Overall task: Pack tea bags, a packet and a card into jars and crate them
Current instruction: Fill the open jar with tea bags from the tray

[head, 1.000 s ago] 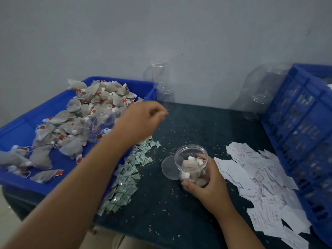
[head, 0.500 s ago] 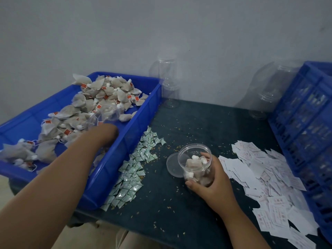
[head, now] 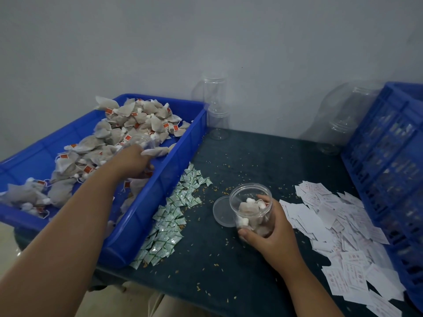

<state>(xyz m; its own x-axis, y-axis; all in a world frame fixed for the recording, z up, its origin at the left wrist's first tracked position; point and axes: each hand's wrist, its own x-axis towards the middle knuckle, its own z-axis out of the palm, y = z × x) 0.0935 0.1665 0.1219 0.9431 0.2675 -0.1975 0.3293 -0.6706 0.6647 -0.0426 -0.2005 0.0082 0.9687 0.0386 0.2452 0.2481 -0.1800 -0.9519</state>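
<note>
Jar [head: 250,199] sits open-mouthed on the desk [head: 229,271] with a few tea bags [head: 247,208] inside. The right grip [head: 272,239] wraps it from its right and near side, thumb low on the front wall and fingertips hooked at the rim. Its lid [head: 220,211] lies flat, touching the jar's left side. Left of the jar, past the lid, a strip of small green-and-white packets [head: 176,209] runs along the desk. Beyond them stands a blue tray [head: 160,197] with a heap [head: 128,124] of grey bags. The left grip [head: 135,160] is well apart from the jar, down in that tray. It lies knuckles up among the bags, with one pale bag against its fingers. Whether it has closed on a bag cannot be told, because the fingers are hidden. Just right of the jar, white cards [head: 332,225] are spread loosely, and a blue crate [head: 389,156] stands beyond them. Behind the jar, against the wall, are stacked empty jars [head: 216,110], with more clear ones [head: 341,124] to the far right. Grain-like crumbs are scattered over the desk around the jar.
</note>
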